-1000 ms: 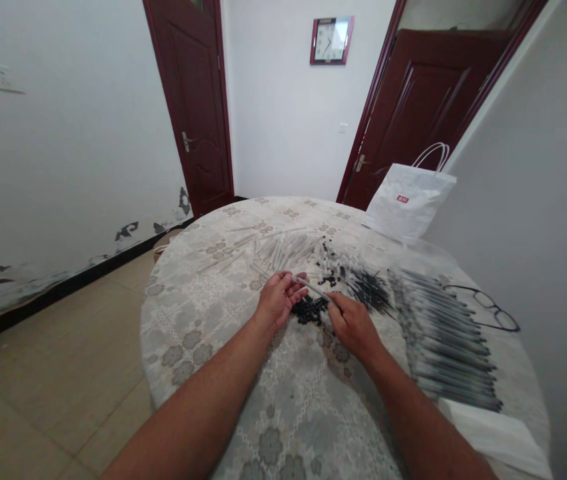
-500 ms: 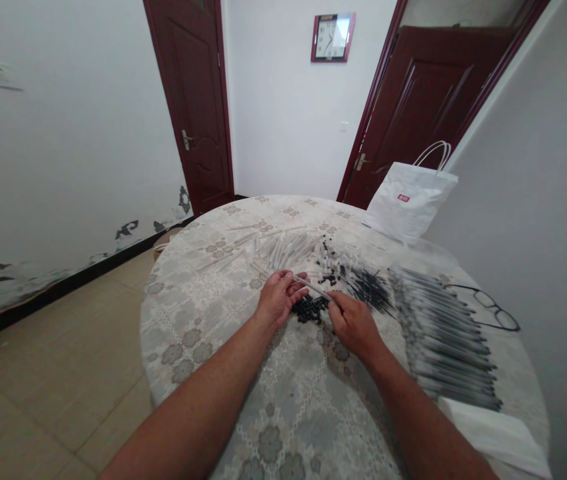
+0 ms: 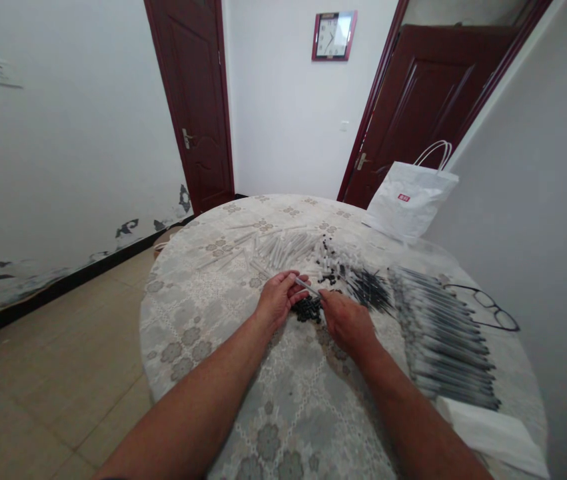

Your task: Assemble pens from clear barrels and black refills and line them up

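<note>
Head view: your left hand point(image 3: 277, 298) and right hand point(image 3: 344, 320) pinch one clear pen barrel point(image 3: 307, 287) between closed fingertips. It sits just above the black caps point(image 3: 307, 309) on the round table point(image 3: 203, 313).

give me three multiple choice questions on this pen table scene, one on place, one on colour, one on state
1. Where do the eyeglasses lie?
A. right of the finished pens
B. on the floor
C. inside the bag

2. What colour is the clock frame?
A. blue
B. dark red
C. yellow

3. What does the left hand do?
A. rests flat and open
B. hangs off the table
C. holds a pen barrel that the right hand also meets

Answers: A, they sit at the right edge; B, a red frame shows; C, both hands meet on it.
</note>
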`<action>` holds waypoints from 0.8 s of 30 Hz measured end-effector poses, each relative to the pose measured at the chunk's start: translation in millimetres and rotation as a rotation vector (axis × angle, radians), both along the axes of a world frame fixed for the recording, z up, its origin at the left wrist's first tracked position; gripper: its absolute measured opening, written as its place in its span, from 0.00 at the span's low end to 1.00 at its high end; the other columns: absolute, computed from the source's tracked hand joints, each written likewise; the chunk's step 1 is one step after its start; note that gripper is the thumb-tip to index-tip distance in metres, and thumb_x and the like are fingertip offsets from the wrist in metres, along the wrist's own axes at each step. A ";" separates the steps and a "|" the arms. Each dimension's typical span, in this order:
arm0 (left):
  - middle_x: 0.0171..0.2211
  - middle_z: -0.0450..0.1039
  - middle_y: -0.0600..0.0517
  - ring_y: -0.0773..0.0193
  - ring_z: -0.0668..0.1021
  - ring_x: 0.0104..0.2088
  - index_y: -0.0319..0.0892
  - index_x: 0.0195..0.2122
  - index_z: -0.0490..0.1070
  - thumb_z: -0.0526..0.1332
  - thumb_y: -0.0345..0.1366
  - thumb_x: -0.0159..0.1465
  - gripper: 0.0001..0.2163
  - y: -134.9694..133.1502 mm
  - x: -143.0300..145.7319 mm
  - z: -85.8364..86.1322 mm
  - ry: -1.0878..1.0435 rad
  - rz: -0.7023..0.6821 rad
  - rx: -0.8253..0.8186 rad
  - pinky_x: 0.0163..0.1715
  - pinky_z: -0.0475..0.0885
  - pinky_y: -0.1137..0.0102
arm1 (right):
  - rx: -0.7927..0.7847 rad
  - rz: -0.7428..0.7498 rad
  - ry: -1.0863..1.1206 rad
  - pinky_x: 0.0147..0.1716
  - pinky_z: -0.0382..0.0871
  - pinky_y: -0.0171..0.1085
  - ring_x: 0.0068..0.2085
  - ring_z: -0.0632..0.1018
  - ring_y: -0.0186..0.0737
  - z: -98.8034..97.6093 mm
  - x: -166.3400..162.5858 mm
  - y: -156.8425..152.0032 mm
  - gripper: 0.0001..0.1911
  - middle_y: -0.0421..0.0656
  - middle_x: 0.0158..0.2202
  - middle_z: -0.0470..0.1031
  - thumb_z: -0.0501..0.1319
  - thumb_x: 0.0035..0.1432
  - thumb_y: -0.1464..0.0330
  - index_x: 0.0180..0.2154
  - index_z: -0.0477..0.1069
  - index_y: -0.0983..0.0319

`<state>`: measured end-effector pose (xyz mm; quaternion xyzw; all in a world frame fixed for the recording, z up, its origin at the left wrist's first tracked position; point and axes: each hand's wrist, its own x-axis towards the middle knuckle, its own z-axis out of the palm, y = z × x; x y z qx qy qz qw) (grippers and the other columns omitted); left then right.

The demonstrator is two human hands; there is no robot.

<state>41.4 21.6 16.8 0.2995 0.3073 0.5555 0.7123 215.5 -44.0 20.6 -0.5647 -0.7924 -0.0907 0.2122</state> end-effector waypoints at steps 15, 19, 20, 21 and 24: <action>0.44 0.79 0.38 0.54 0.83 0.43 0.37 0.44 0.70 0.64 0.37 0.63 0.11 -0.5 4.4 -9.9 0.025 0.062 0.065 0.41 0.79 0.63 | -0.425 0.044 0.913 0.24 0.63 0.32 0.24 0.71 0.36 -6.8 -13.1 4.7 0.18 0.38 0.23 0.71 0.52 0.66 0.57 0.35 0.73 0.61; 0.43 0.79 0.39 0.55 0.83 0.43 0.38 0.42 0.70 0.64 0.38 0.63 0.11 -1.1 5.9 -7.7 0.055 0.043 0.074 0.41 0.79 0.63 | -0.593 -0.002 1.059 0.18 0.56 0.31 0.17 0.62 0.33 -2.4 -11.8 6.6 0.16 0.34 0.19 0.65 0.51 0.65 0.58 0.36 0.71 0.61; 0.43 0.79 0.39 0.56 0.83 0.42 0.39 0.42 0.70 0.64 0.38 0.63 0.11 -1.9 6.6 -6.8 0.074 0.049 0.077 0.40 0.79 0.63 | -0.562 0.006 0.996 0.19 0.58 0.31 0.19 0.65 0.33 0.3 -10.1 6.6 0.15 0.35 0.21 0.68 0.51 0.66 0.59 0.36 0.71 0.61; 0.44 0.79 0.39 0.56 0.82 0.43 0.39 0.43 0.70 0.64 0.39 0.63 0.11 -3.0 7.3 -5.6 0.098 0.043 0.099 0.40 0.79 0.64 | -0.500 0.026 0.897 0.23 0.62 0.32 0.22 0.69 0.34 3.5 -8.1 6.3 0.15 0.37 0.23 0.71 0.51 0.66 0.61 0.36 0.72 0.61; 0.44 0.79 0.41 0.56 0.82 0.43 0.40 0.45 0.71 0.65 0.42 0.61 0.14 -6.9 8.8 -0.7 0.208 -0.019 0.179 0.40 0.80 0.63 | -0.248 0.070 0.559 0.41 0.67 0.34 0.39 0.77 0.38 13.5 -2.1 4.5 0.11 0.43 0.37 0.79 0.54 0.66 0.66 0.39 0.75 0.60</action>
